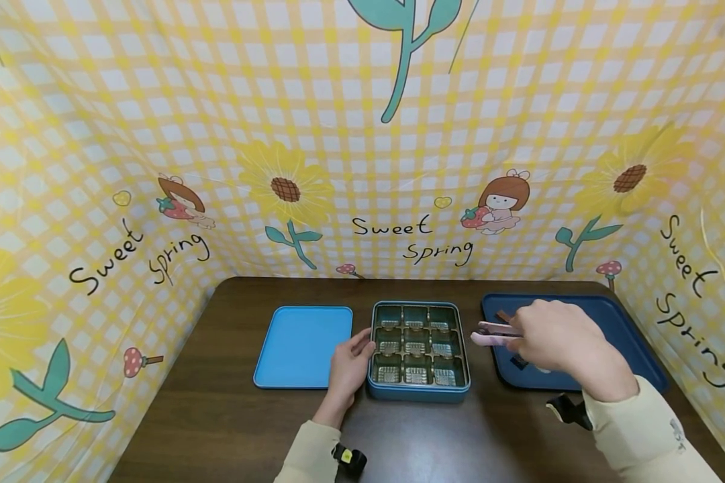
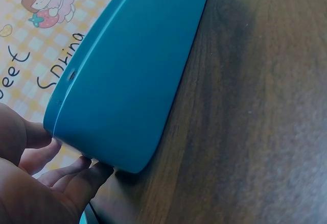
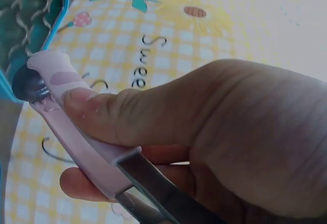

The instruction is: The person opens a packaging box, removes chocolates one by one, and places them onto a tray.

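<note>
My right hand grips a pair of tongs with pink tips and metal arms, above the left part of the dark blue tray. Between the tips sits a dark, glossy, rounded piece. The tips point left, close to the right side of a teal box. Inside that box is a gold-brown divider insert with several compartments. My left hand touches the left side of the box, fingertips right at its wall. My palm is partly cut off in the left wrist view.
A light blue lid lies flat left of the box. On the tray, a brown piece and a dark piece show beside my right hand, which hides part of the tray. A yellow checked cloth surrounds the dark wooden table.
</note>
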Available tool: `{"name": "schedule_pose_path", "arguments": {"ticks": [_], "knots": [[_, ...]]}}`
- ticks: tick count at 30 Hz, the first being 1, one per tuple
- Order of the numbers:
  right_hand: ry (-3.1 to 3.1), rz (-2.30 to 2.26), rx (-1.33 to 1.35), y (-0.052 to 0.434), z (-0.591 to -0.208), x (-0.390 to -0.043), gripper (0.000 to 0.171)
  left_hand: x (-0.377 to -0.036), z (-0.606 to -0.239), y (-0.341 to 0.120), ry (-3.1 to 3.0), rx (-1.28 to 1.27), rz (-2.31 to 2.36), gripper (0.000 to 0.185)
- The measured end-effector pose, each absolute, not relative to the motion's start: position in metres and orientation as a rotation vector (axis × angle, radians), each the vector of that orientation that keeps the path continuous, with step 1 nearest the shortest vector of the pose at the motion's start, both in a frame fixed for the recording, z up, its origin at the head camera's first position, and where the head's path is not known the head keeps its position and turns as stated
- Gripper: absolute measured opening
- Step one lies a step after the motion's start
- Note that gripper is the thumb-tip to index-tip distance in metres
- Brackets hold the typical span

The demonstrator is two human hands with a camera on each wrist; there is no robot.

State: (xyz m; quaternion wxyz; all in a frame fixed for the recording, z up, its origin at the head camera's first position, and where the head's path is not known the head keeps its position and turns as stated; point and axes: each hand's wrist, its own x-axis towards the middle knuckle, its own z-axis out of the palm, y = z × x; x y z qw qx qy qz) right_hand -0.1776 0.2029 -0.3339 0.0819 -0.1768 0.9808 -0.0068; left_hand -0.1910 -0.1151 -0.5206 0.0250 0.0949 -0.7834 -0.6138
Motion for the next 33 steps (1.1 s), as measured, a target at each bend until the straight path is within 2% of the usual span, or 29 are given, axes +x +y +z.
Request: {"name": "schedule_pose_path", "arguments": {"ticks": [8, 16, 24, 33], "knots": [[2.941, 0.001, -0.474, 0.235, -0.331, -0.181, 0.025, -0.191, -0.522, -0.115, -2.428, 0.295, -1.896, 0.037], [2.911, -0.061, -0.362, 0.273, -0.337, -0.187, 0.019, -0.191, -0.521, -0.115, -2.428, 0.295, -1.894, 0.037], [2.859, -0.113, -0.256, 0.310, -0.353, -0.195, 0.028, -0.191, -0.523, -0.116, -2.429, 0.289, -1.888, 0.037], [2.788, -0.102, -0.235, 0.335, -0.379, -0.201, 0.024, -0.191, -0.521, -0.115, -2.431, 0.296, -1.875, 0.037]]}}
